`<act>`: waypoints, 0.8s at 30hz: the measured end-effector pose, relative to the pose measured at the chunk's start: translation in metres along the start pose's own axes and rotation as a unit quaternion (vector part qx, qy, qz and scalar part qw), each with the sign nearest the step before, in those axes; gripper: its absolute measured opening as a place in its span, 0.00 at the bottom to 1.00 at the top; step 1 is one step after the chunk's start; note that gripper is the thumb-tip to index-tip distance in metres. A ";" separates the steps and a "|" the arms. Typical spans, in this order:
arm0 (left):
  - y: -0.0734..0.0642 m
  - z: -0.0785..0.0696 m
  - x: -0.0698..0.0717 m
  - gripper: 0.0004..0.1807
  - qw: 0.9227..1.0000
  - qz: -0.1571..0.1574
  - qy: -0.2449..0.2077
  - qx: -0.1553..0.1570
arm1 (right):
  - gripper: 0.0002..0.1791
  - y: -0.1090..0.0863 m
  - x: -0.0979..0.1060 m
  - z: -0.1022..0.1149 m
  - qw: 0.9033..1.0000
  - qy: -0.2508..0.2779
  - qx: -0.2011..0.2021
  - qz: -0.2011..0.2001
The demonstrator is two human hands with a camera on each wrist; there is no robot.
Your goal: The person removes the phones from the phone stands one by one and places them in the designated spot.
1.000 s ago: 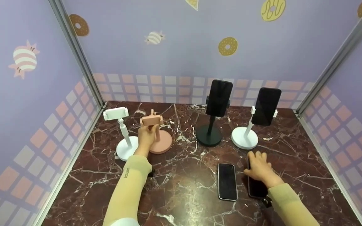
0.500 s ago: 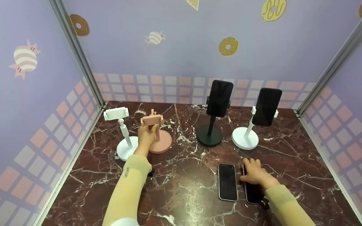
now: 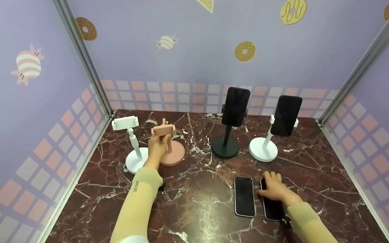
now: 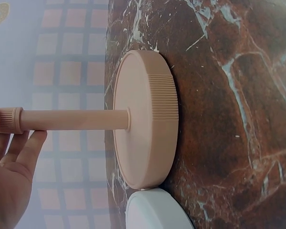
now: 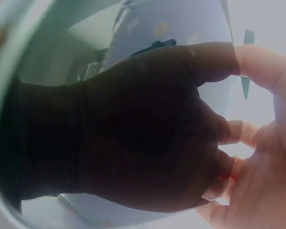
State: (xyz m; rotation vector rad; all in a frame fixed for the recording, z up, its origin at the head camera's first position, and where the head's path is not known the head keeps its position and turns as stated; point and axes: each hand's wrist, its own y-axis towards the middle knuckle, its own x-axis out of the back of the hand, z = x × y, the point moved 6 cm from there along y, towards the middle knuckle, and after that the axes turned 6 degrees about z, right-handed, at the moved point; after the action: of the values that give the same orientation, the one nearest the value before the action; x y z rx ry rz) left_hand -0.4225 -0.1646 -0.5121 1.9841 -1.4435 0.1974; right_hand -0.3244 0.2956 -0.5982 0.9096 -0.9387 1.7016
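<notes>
In the head view my left hand (image 3: 157, 148) holds the post of a pink phone stand (image 3: 173, 155), just under its clamp. The left wrist view has the thumb and fingers of this hand (image 4: 12, 176) round the ribbed collar of the pink stand (image 4: 148, 119). At the right, my right hand (image 3: 275, 189) grips a dark smartphone (image 3: 274, 212) by its edges near the far end; the phone lies on the table. Up close in the right wrist view, the glossy phone screen (image 5: 133, 133) mirrors the hand, whose fingertips meet its edge.
A second smartphone (image 3: 244, 196) lies left of the held one. A white phone stand (image 3: 135, 161) stands beside the pink one, its clamp bare. Farther right, a black stand (image 3: 225, 147) and a white stand (image 3: 263, 149) each carry an upright phone. Patterned walls enclose the marble table (image 3: 194, 189).
My right hand has slid its smartphone left and toward me, nearer the other lying phone. The left hand stays on the pink stand.
</notes>
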 end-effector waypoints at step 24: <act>-0.001 0.001 -0.001 0.24 1.000 -0.011 0.002 -0.015 | 0.33 -0.006 0.002 -0.008 0.999 0.015 -0.003 -0.043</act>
State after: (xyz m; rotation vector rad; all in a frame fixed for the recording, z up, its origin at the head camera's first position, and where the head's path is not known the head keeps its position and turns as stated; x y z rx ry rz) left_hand -0.4222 -0.1643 -0.5139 1.9740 -1.4152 0.1692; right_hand -0.3200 0.3051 -0.5990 0.9051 -0.8718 1.6334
